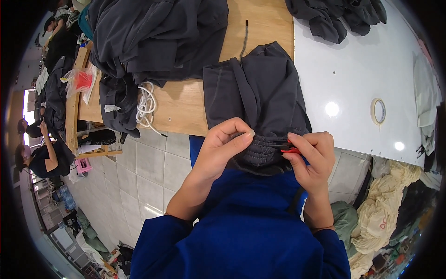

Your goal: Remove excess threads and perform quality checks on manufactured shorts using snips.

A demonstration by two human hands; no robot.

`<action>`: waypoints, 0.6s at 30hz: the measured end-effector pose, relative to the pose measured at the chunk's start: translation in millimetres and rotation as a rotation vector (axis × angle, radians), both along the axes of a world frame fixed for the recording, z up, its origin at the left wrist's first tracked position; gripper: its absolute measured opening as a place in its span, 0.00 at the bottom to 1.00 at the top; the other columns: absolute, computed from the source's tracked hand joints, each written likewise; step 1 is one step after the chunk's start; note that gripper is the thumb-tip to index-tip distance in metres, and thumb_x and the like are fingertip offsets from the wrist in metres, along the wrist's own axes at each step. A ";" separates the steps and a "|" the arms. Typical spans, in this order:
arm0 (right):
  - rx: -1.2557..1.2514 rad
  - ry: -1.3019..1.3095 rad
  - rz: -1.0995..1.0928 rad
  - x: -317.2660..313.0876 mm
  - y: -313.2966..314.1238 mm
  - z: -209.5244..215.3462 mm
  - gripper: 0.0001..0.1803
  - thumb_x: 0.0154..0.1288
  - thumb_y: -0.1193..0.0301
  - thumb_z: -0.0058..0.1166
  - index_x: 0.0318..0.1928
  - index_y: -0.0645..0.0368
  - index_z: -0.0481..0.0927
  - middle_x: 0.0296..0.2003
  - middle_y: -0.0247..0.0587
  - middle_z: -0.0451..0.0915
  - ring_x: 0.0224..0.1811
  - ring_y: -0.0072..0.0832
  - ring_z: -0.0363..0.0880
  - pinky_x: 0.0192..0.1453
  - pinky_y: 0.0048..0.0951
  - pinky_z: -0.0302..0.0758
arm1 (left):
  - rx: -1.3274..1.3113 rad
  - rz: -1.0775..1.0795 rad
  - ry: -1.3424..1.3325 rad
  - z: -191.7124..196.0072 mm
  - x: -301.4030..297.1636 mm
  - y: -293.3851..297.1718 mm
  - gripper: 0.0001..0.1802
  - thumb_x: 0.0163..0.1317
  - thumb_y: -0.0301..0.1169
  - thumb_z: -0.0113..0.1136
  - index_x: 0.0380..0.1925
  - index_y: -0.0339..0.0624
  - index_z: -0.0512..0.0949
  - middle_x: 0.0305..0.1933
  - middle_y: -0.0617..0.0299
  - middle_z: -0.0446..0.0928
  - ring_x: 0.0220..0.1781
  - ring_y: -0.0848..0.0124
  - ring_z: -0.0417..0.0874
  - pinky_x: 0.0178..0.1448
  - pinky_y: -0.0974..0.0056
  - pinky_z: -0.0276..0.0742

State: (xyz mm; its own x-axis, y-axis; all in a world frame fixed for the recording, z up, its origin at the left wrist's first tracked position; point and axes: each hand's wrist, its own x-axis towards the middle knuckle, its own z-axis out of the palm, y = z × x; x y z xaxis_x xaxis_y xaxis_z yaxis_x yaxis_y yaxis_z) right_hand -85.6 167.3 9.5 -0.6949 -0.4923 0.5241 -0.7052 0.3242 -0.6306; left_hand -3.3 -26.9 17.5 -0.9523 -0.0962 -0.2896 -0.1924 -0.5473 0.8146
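A dark grey garment (272,93) lies over the table's near edge, its gathered elastic waistband (260,153) hanging toward my body. My left hand (223,146) is closed, thumb and forefinger pinching the waistband's left part. In my right hand (313,156) I grip small red-handled thread snips (290,149). Their thin dark blades point left, against the waistband's stitching. Whether the blades are apart or closed cannot be made out. Beyond the garment, a thin grey cord (245,37) with a dark tip stretches across the wood.
A large pile of dark grey garments (158,37) covers the left of the wooden table (186,104). Near it lies a white cord bundle (146,104). The white tabletop (344,88) holds a tape roll (378,111) and more dark cloth (334,18). Cream cloth (383,209) is heaped lower right.
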 end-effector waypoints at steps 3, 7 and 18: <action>-0.014 0.010 0.032 -0.2 -1.3 1.0 0.21 0.40 0.62 0.67 0.40 0.47 0.85 0.24 0.26 0.70 0.25 0.23 0.64 0.33 0.27 0.55 | -0.002 -0.009 0.001 -1.6 1.1 0.0 0.03 0.64 0.27 0.55 0.32 0.39 0.75 0.32 0.70 0.74 0.35 0.85 0.70 0.41 0.78 0.65; -0.065 0.014 0.209 0.3 1.5 7.2 0.20 0.38 0.61 0.67 0.38 0.46 0.86 0.23 0.25 0.69 0.25 0.23 0.64 0.33 0.27 0.55 | 0.009 -0.005 -0.014 -1.7 1.4 0.7 0.03 0.63 0.27 0.55 0.32 0.39 0.75 0.32 0.70 0.74 0.35 0.85 0.70 0.41 0.78 0.65; -0.073 -0.075 0.019 0.4 6.5 -1.2 0.22 0.39 0.67 0.68 0.41 0.52 0.84 0.25 0.28 0.73 0.27 0.25 0.67 0.34 0.26 0.59 | 0.002 0.004 0.004 0.0 4.1 -0.7 0.03 0.63 0.26 0.55 0.33 0.38 0.75 0.32 0.70 0.74 0.35 0.85 0.71 0.42 0.78 0.66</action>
State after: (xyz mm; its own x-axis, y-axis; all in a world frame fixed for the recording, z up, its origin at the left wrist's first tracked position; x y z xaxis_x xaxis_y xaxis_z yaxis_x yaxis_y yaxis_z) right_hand -85.2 173.8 8.3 -0.7242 -0.4684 0.5061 -0.6609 0.2621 -0.7032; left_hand 0.8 -27.6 17.5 -0.9530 -0.0999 -0.2860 -0.1868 -0.5495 0.8143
